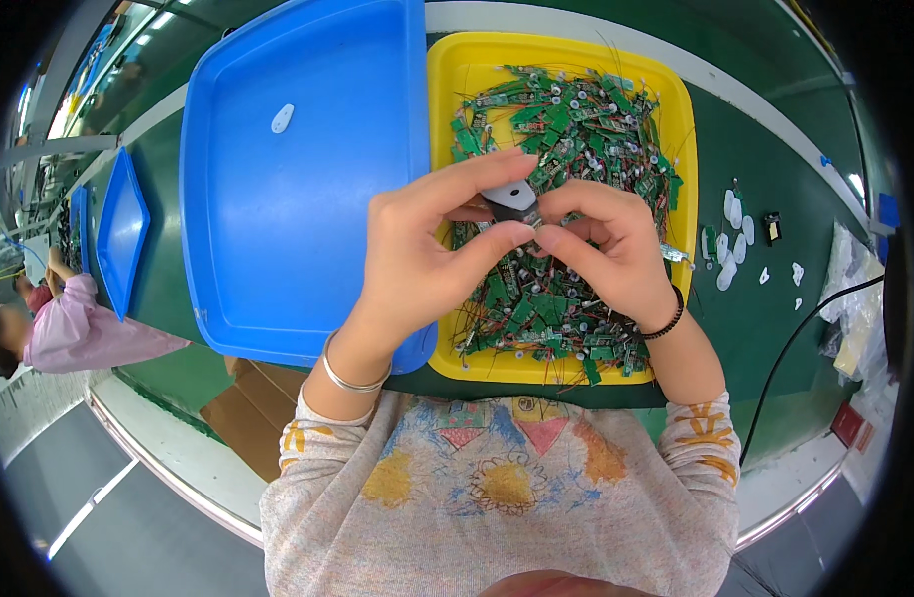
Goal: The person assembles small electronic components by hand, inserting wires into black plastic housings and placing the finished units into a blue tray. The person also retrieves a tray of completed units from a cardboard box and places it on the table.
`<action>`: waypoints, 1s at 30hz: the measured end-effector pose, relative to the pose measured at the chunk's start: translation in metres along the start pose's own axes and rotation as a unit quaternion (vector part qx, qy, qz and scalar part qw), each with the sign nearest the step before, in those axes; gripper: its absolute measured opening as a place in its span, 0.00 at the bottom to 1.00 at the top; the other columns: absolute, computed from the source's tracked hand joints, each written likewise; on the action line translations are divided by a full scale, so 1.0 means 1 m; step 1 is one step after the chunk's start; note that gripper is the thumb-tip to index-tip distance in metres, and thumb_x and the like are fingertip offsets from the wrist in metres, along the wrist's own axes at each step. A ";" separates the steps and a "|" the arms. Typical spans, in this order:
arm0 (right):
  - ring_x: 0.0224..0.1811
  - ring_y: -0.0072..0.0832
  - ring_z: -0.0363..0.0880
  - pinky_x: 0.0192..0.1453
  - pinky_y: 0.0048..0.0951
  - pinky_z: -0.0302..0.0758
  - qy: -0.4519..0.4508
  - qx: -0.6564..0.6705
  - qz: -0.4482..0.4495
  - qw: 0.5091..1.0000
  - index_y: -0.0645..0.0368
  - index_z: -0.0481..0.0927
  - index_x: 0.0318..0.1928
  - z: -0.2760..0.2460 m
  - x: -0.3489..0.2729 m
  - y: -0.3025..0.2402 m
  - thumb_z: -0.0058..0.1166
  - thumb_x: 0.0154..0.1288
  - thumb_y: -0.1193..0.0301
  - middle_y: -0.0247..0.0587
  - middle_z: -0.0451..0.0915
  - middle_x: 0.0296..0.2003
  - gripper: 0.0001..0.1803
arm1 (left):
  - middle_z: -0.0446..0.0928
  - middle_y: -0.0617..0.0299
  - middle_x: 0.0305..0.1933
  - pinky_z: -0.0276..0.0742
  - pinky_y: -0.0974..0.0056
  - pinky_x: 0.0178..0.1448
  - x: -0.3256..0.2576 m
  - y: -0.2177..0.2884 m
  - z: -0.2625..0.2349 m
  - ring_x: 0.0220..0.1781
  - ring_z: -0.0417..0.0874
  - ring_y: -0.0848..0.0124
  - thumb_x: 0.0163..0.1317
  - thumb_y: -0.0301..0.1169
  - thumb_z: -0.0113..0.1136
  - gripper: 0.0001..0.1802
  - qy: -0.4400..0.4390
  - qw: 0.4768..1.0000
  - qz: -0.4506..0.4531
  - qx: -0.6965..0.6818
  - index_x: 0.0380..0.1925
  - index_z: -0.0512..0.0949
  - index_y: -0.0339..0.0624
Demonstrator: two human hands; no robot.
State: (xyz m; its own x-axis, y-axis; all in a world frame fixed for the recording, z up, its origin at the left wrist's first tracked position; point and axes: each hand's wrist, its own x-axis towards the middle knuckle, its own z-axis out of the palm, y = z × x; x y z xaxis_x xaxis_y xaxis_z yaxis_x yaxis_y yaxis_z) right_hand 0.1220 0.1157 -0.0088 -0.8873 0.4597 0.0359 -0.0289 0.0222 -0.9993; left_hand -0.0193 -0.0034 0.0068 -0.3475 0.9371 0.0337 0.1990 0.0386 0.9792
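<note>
Over the yellow tray my two hands meet at a small black plastic casing with a pale grey face and a dark hole in it. My left hand grips it between thumb and fingers, the fingers along its far side. At its right end, the fingertips of my right hand are pinched against the piece. Whether they also hold a smaller part is hidden. Beneath the hands, the tray is heaped with green circuit boards with thin wires attached.
To the left, a large blue tray holds one white oval cover. Several white ovals and a small black part lie at right, near a black cable and plastic bags. A person in pink is far left.
</note>
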 end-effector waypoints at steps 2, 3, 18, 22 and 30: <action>0.32 0.20 0.76 0.29 0.20 0.76 0.006 0.046 0.007 0.999 0.65 0.75 0.33 0.001 -0.001 0.002 0.55 0.52 0.78 0.40 0.75 0.29 0.06 | 0.68 0.53 0.55 0.73 0.67 0.50 0.003 0.002 0.003 0.49 0.74 0.70 0.44 0.22 0.62 0.27 0.003 0.999 0.015 -0.041 0.49 0.71 0.35; 0.31 0.21 0.76 0.30 0.20 0.76 0.008 0.018 -0.002 1.000 0.65 0.75 0.33 0.001 -0.001 0.001 0.55 0.52 0.78 0.40 0.75 0.29 0.06 | 0.69 0.54 0.55 0.73 0.67 0.50 0.003 0.003 0.005 0.49 0.74 0.70 0.45 0.21 0.62 0.26 0.006 0.998 0.021 -0.060 0.49 0.70 0.34; 0.27 0.28 0.76 0.31 0.22 0.73 0.001 -0.203 -0.067 0.977 0.64 0.75 0.31 0.009 0.004 -0.016 0.55 0.49 0.80 0.41 0.75 0.26 0.06 | 0.76 0.57 0.42 0.74 0.69 0.47 0.001 -0.004 0.008 0.42 0.77 0.74 0.44 0.22 0.65 0.25 0.038 0.999 0.016 -0.011 0.46 0.72 0.34; 0.25 0.30 0.75 0.29 0.25 0.71 -0.054 -0.333 -0.093 0.937 0.63 0.75 0.30 -0.008 0.034 -0.036 0.56 0.47 0.80 0.41 0.74 0.25 0.07 | 0.64 0.44 0.55 0.64 0.58 0.58 0.016 -0.013 -0.009 0.56 0.66 0.51 0.43 0.35 0.66 0.34 0.176 0.966 0.124 0.142 0.52 0.65 0.37; 0.31 0.38 0.74 0.35 0.36 0.71 0.039 -0.583 -0.160 0.795 0.57 0.76 0.31 -0.094 0.186 0.011 0.53 0.48 0.73 0.40 0.75 0.26 0.06 | 0.61 0.46 0.59 0.57 0.50 0.61 0.030 -0.090 -0.094 0.62 0.57 0.47 0.55 0.36 0.54 0.25 0.374 0.728 -0.086 0.568 0.54 0.66 0.47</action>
State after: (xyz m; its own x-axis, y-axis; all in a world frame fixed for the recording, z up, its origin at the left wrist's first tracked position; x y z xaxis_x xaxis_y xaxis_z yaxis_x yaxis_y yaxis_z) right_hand -0.0005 0.2848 -0.0129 -0.8876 0.3184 0.3328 0.2403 0.9366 -0.2550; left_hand -0.1333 -0.0116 -0.0615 -0.7743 0.4496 0.4453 0.5749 0.7938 0.1983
